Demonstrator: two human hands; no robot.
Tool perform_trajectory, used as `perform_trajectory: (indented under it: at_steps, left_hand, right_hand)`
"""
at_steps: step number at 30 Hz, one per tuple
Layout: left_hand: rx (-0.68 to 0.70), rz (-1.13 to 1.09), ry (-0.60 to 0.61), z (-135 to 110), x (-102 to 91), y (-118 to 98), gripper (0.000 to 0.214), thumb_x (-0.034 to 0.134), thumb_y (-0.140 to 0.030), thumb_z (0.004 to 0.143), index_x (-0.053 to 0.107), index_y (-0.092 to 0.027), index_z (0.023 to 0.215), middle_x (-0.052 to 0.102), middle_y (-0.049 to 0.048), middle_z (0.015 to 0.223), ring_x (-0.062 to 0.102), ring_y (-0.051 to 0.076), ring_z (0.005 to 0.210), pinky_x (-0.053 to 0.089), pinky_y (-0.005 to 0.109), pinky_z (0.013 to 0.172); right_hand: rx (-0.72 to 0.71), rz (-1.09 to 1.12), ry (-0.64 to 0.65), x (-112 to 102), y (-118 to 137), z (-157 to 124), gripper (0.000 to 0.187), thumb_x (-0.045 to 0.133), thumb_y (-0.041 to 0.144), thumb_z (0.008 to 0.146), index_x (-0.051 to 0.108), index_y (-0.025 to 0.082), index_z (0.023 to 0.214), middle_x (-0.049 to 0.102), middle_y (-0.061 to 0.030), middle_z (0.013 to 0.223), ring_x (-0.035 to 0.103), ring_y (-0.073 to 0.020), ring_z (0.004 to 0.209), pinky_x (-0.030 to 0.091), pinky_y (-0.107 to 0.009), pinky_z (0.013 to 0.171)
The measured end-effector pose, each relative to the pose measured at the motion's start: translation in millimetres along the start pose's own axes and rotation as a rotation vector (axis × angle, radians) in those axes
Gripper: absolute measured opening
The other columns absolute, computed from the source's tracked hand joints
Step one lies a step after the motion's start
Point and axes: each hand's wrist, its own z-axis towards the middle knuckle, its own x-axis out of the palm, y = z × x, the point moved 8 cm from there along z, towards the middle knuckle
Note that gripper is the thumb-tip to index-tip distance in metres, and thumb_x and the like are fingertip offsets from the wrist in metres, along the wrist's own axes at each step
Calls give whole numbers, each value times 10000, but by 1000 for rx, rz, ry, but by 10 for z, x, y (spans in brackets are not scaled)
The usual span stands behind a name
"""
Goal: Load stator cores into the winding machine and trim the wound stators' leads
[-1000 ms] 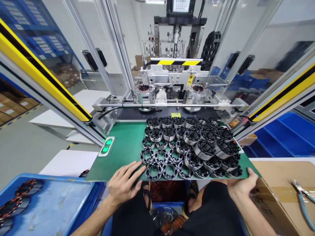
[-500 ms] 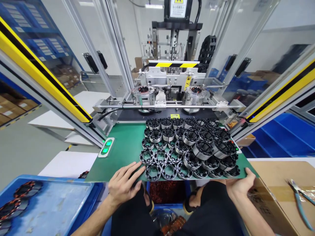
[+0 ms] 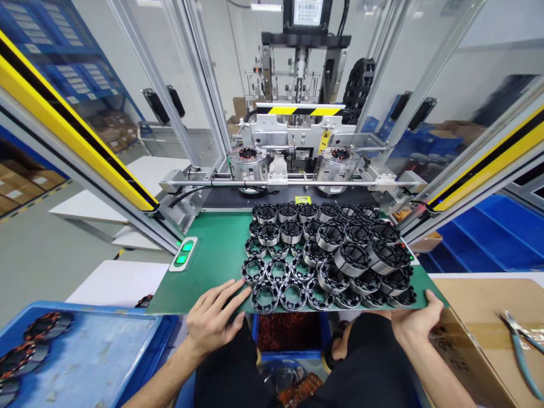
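My left hand point(image 3: 212, 319) rests flat on the front edge of the green work mat point(image 3: 212, 255), fingers spread, just left of the nearest stator ring. It holds nothing. My right hand point(image 3: 414, 320) lies at the mat's front right corner, thumb up over the edge and the other fingers hidden beneath it. Several black and silver stator rings point(image 3: 327, 255) are piled in rows over the mat's right half. Behind them stands a machine with two round fixtures, a left fixture point(image 3: 249, 161) and a right fixture point(image 3: 340, 161), each carrying a wound stator.
A blue tray point(image 3: 85, 351) at lower left holds copper-wound stators point(image 3: 25, 354). A cardboard box point(image 3: 488, 317) at right carries blue-handled pliers point(image 3: 516, 340). Green buttons point(image 3: 184, 253) sit on the mat's left edge. A blue bin with copper-wound parts point(image 3: 289, 331) lies between my knees. Yellow light-curtain bars point(image 3: 63, 122) flank the station.
Both hands stay in place; only the head view shifts slightly. One foot below the mat has drawn back.
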Motion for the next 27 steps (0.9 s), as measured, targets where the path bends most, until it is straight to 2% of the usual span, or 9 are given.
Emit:
perform_trajectory:
  at_steps: [3,9,13,18,22,24,27]
  left_hand:
    - [18,10,-16,29,-15,-13,379,592,-346,1275,874,-242,1506,956,93,1402,893,265,1294,641,388,1092]
    - [38,35,-36,68,-22,-22,381,547,-367,1307,861,-242,1482,965,81,1373,907,252,1250,638,387,1056]
    - [33,34,-44,69,-15,-18,376,561,-346,1290,864,-248,1490,966,71,1372,909,253,1249,640,389,1057]
    - [30,24,-54,90,-27,-34,370,568,-331,1284,876,-243,1469,963,73,1377,902,251,1261,638,376,1078]
    - [25,14,-48,75,-26,-32,364,602,-320,1259,885,-242,1474,958,83,1394,894,259,1285,640,377,1094]
    - [23,12,-42,61,-24,-28,372,614,-325,1249,887,-244,1488,957,85,1399,892,262,1291,641,378,1102]
    - [17,15,-30,58,-25,-28,375,606,-332,1259,884,-244,1494,956,83,1399,891,262,1293,640,379,1109]
  right_hand:
    - [14,-6,-21,-2,-35,-50,280,740,377,771,766,249,1019,892,-54,1130,827,-222,876,705,-270,587]
    - [12,58,7,8,-68,4,344,809,370,777,784,245,1097,914,-26,1109,873,-223,941,745,-252,678]
    - [84,155,-8,43,-70,-8,375,795,289,851,855,205,1212,920,-13,1063,850,-219,767,748,-292,601]
    - [259,456,-50,177,-94,-202,458,647,182,1022,884,184,1413,907,-11,993,822,-272,610,703,-400,451]
    - [321,601,-95,246,-105,-305,448,634,155,1049,892,194,1413,906,-11,996,815,-279,584,693,-417,433]
    - [315,592,-89,264,-110,-317,418,699,156,1023,894,192,1391,914,-19,1038,820,-265,608,709,-398,463]
    - [185,342,-67,229,-48,-280,407,761,224,948,894,171,1329,924,-38,1082,828,-225,685,711,-313,515]
